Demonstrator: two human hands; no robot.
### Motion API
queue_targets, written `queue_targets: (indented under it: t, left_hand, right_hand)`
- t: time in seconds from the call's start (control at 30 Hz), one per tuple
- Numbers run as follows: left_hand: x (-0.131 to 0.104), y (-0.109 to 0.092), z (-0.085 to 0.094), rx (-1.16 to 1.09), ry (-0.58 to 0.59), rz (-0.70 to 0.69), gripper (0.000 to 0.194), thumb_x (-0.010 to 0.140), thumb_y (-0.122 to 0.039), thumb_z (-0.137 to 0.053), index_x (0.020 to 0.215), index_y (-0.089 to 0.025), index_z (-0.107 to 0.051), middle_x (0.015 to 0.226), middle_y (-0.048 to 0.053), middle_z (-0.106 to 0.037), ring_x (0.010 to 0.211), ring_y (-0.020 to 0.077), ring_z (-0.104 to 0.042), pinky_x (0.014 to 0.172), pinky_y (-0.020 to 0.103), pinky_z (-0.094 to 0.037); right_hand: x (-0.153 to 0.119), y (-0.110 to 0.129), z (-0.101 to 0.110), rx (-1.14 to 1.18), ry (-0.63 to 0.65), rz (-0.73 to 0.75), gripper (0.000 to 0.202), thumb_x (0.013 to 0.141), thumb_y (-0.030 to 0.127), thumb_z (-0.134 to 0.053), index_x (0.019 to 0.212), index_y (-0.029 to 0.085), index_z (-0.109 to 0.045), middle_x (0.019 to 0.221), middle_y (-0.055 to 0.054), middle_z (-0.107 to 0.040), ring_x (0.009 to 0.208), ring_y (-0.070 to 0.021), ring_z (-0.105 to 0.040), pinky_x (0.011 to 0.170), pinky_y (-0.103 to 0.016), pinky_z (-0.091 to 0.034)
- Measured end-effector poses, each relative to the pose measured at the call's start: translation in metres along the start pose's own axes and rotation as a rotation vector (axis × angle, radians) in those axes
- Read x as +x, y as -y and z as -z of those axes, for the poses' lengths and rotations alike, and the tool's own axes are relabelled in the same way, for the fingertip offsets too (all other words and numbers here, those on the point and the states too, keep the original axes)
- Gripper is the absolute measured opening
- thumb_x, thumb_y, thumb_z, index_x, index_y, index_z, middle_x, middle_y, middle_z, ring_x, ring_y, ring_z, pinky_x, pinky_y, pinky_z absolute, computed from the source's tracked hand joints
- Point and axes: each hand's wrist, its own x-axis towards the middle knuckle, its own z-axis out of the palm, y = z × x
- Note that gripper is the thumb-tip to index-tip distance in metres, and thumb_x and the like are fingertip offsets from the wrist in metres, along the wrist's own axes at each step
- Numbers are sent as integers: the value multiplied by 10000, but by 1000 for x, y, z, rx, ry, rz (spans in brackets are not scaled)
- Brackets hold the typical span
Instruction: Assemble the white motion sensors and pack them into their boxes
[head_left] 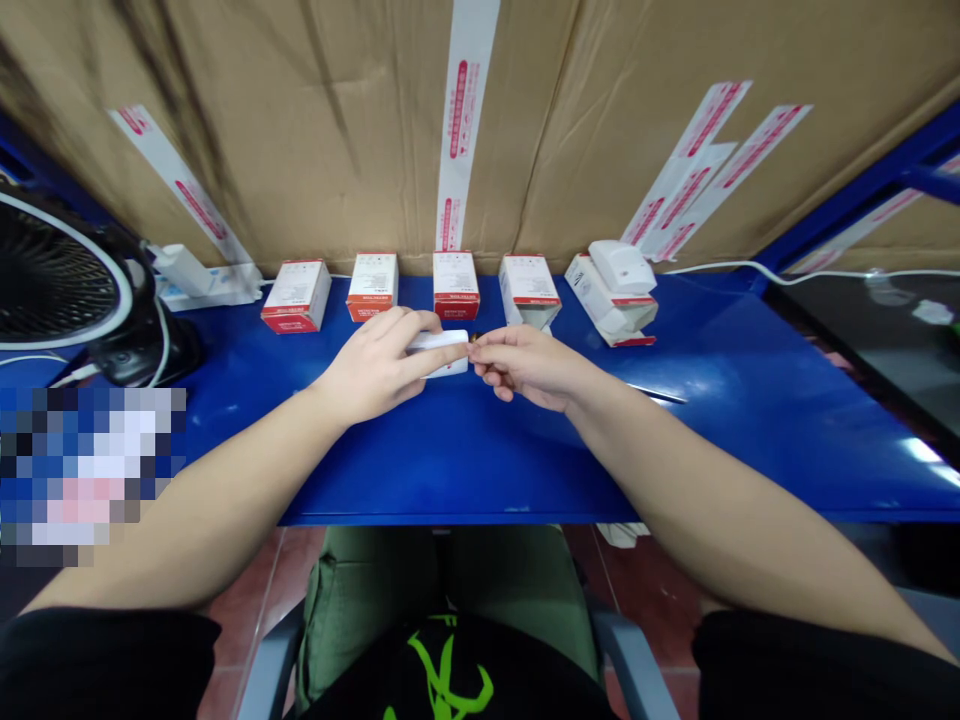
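Observation:
Near the middle of the blue table (465,460), my left hand (382,365) is wrapped over a small white device (448,368). At the device's right end my right hand (529,366) is closed in a pinch on a tiny dark and brownish piece (474,341), mostly hidden by the fingertips. Behind my hands stand several red and white boxes, among them one straight ahead (455,280) and one with an open front flap (529,285). Another white device (622,268) rests on the rightmost box (600,300).
A black fan (60,270) and a power strip (214,287) are at the left. A thin dark tool (657,395) lies right of my right hand. Cardboard (360,130) rises behind the table, and a white cable (810,275) runs along the back right.

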Motion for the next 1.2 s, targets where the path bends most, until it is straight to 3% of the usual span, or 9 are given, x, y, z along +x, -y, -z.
queue_targets:
  t: [0.1, 0.27, 0.43, 0.53, 0.63, 0.73, 0.93, 1.1, 1.2]
  left_hand:
    - [-1, 2, -1, -55, 8, 23, 661, 926, -96, -698, 1550, -291, -605, 1346, 148, -652, 1171, 315, -642, 968, 481, -601]
    - [-1, 4, -1, -146, -51, 45, 642, 936, -132, -688, 1558, -257, -586, 1294, 139, -645, 1126, 294, -650, 932, 452, -609]
    - [-1, 3, -1, -183, -50, 71, 658, 924, -136, -703, 1557, -272, -588, 1301, 134, -643, 1131, 292, -650, 932, 454, -607]
    - [-1, 1, -2, -179, -6, 71, 681, 910, -114, -707, 1559, -288, -594, 1322, 136, -643, 1163, 305, -648, 963, 477, -604]
    - [-2, 1, -2, -170, 11, 61, 691, 919, -115, -705, 1576, -289, -580, 1329, 139, -643, 1172, 309, -644, 977, 487, -604]
    - [-2, 1, -1, -121, 5, 27, 648, 945, -116, -686, 1565, -273, -584, 1331, 146, -647, 1168, 306, -643, 968, 473, -603]
    - [0, -1, 4, -6, 48, -5, 633, 950, -89, -658, 1539, -317, -611, 1316, 141, -666, 1105, 303, -641, 918, 455, -591]
    - [-1, 0, 6, -225, 64, 115, 691, 943, -190, -683, 1611, -258, -519, 1303, 130, -610, 1178, 300, -643, 983, 456, -605]
    - [-4, 6, 8, -344, 159, 154, 733, 937, -280, -714, 1636, -259, -497, 1287, 110, -574, 1098, 263, -651, 944, 413, -622]
  right_hand:
    - [-1, -1, 8, -50, 28, 96, 224, 898, 175, -810, 708, 178, -692, 679, -9, -682, 514, -84, -568, 431, -198, -508]
    - [1, -10, 14, -191, -29, 363, 168, 845, 271, -871, 835, 207, -717, 728, -11, -727, 688, -153, -718, 709, -311, -658]
    - [-3, -13, 9, -450, -62, 556, 75, 916, 283, -680, 867, 227, -690, 751, -18, -718, 703, -177, -684, 718, -344, -585]
    - [-6, -11, 10, -746, -124, 747, 92, 913, 248, -628, 836, 234, -677, 798, -30, -715, 722, -189, -640, 736, -355, -532]
    - [-8, -9, 12, -874, -116, 855, 139, 926, 243, -596, 804, 228, -660, 812, -50, -701, 752, -204, -630, 767, -366, -520]
    - [-5, -11, 10, -802, -104, 808, 141, 917, 270, -611, 792, 231, -664, 764, -38, -678, 714, -198, -621, 718, -351, -508]
    - [0, -11, 4, -404, 21, 330, 157, 852, 331, -648, 734, 229, -635, 620, 21, -626, 487, -127, -538, 498, -278, -448]
    - [-11, 2, 37, -757, -201, 551, 158, 857, 378, -756, 855, 234, -690, 765, -18, -711, 653, -175, -606, 645, -332, -474]
    - [-11, 2, 61, -1082, -245, 530, 205, 753, 335, -854, 857, 243, -704, 844, -56, -740, 766, -241, -646, 704, -369, -469]
